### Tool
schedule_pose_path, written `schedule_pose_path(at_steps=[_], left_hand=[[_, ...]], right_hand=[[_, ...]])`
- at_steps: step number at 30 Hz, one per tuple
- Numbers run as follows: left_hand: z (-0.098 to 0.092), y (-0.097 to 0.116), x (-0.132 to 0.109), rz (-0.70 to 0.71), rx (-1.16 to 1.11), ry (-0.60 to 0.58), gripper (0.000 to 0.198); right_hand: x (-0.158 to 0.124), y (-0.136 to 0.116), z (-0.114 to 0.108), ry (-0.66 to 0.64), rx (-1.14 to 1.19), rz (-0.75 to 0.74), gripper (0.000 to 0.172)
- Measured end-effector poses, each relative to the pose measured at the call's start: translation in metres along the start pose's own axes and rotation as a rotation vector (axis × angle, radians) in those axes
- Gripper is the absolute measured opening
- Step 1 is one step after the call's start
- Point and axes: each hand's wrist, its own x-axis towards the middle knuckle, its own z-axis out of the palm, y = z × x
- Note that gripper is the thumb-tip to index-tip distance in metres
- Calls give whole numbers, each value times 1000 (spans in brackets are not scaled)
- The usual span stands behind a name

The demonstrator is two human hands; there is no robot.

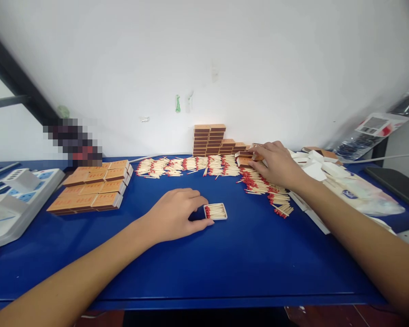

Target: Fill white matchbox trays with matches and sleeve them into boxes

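A small white matchbox tray (221, 217) with red-headed matches in it lies on the blue table. My left hand (177, 213) has its thumb and forefinger closed about the tray's left end. Further back on the right, my right hand (274, 162) reaches over loose matches and pinches an orange-brown matchbox sleeve (258, 156) at the end of the stack; its fingers partly cover it. Stacked matchbox sleeves (209, 140) stand against the wall. In front of them loose matches (221, 166) lie in a long row, and another heap (259, 184) runs down toward the right forearm.
Closed matchboxes (92, 187) are stacked at the left, beside a white power strip (44, 190) with plugs. White empty trays (315, 170) and a plastic packet (364, 193) lie at the right. A dark phone-like slab (395, 184) rests near the right edge.
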Motion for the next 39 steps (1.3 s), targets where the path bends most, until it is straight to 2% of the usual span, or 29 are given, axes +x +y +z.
schedule_pose_path(at_steps=[2, 10, 17, 21, 29, 32, 37, 39], left_hand=[[0, 0, 0, 2, 2, 0, 32], [-1, 1, 1, -21, -14, -25, 32], [0, 1, 1, -11, -14, -14, 31], [-1, 1, 1, -13, -19, -13, 31], [1, 1, 1, -9, -16, -9, 31], [2, 0, 1, -3, -9, -2, 31], [2, -5, -1, -33, -34, 37, 29], [2, -8, -2, -72, -41, 80, 28]], right_hand=[[0, 0, 2, 7, -1, 7, 51], [5, 2, 5, 14, 49, 16, 24], [5, -1, 8, -58, 96, 6, 45], [5, 2, 10, -32, 92, -7, 52], [6, 9, 11, 19, 135, -94, 37], [6, 5, 6, -25, 184, -58, 37], [3, -19, -19, 26, 260, -49, 44], [-2, -36, -30, -50, 365, -52, 45]])
